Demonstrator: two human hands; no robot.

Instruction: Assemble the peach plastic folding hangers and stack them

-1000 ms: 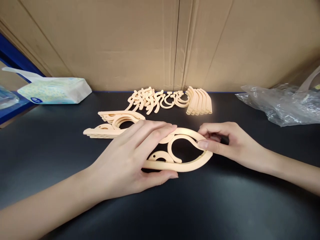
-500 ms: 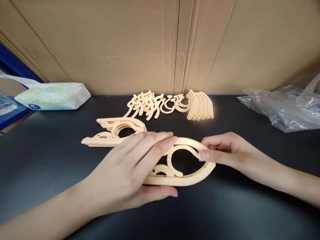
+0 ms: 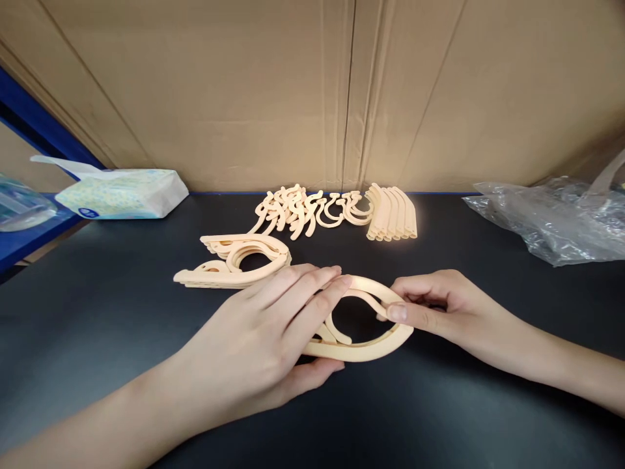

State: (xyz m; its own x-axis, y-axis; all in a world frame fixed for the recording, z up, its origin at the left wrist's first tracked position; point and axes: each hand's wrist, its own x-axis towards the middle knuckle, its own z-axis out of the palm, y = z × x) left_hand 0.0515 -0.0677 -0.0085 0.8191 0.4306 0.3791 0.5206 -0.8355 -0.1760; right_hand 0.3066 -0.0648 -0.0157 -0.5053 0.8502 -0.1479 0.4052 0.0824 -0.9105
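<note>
A beige folding clothes hanger (image 3: 359, 352), folded into a teardrop loop, is held low over the black table. My left hand (image 3: 283, 322) wraps around its left part, fingers over the top and thumb below, hiding most of that end. At its rounded right end, my right hand (image 3: 434, 303) pinches the joint between thumb and fingers. Just behind my left hand lies a stack of similar folded hangers (image 3: 219, 280). Farther back are a heap of short curved pieces (image 3: 286, 205), several hook pieces (image 3: 332, 220) and a row of curved hanger arms (image 3: 390, 212).
A soft tissue pack (image 3: 122, 194) lies at the back left, near a blue frame (image 3: 49, 124). Crumpled clear plastic (image 3: 551, 218) sits at the back right. Cardboard (image 3: 244, 91) stands behind the black table (image 3: 97, 326).
My left hand has slid slightly right along the hanger and now covers more of its small inner arch. The hanger's right end has shifted a little left with my right hand. The view moved slightly.
</note>
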